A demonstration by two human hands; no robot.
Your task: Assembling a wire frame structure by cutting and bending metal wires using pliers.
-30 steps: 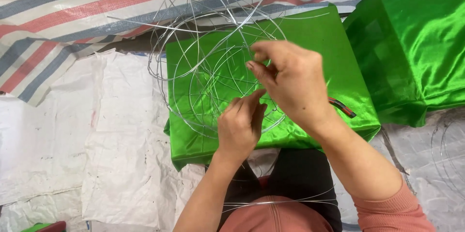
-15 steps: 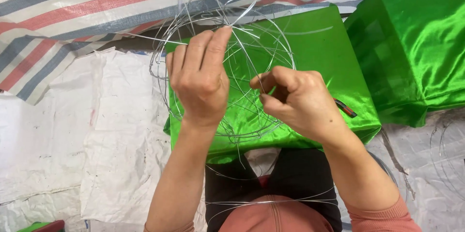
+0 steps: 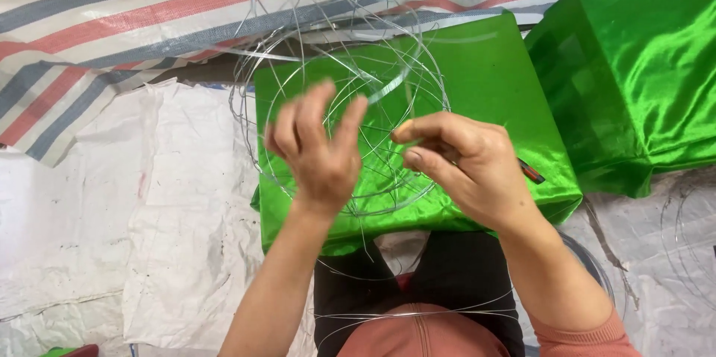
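The right hand (image 3: 477, 170), right of centre, has its fingers (image 3: 429, 129) pinched closed on a thin strand of the wire frame (image 3: 343, 96). The left hand (image 3: 317, 152), just left of centre, has its fingers (image 3: 317, 107) spread and slightly blurred, loosely curled at the frame's rings; whether they grip a wire cannot be told. The wire frame, a round cage of thin silvery hoops and spokes, sits in the middle and upper middle of the picture, above a block wrapped in shiny green cloth (image 3: 492, 66). A second green-wrapped block (image 3: 634, 73) lies at the upper right. A striped red, grey and white tarp (image 3: 112, 21) fills the upper left, and white woven sacking (image 3: 112, 215) covers the floor at the left.
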